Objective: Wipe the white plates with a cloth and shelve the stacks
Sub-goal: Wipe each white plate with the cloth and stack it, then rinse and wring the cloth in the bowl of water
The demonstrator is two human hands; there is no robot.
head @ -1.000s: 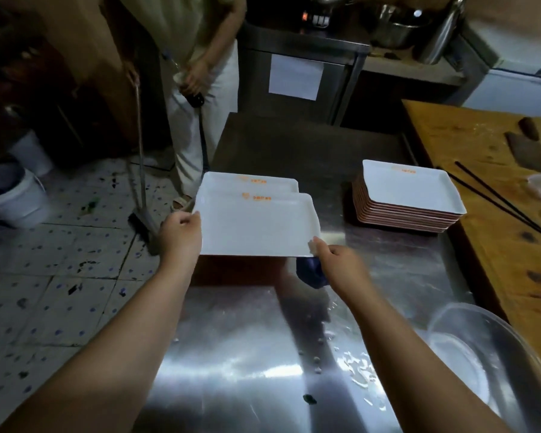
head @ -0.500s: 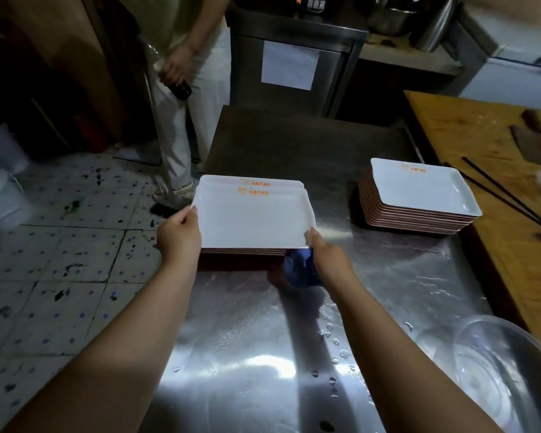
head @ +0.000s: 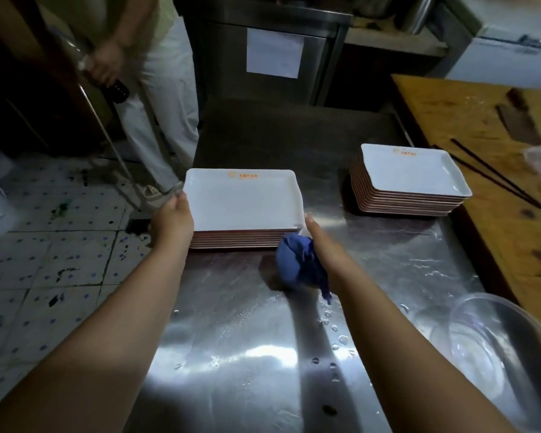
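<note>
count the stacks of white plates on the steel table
2. One stack sits at the table's left edge, between the left hand and the right hand, which also holds the blue cloth. The other stack stands to the right, beside the wooden board.

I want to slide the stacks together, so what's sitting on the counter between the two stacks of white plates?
Nothing: in the head view, only bare wet steel counter separates the near stack from the far stack.
</note>
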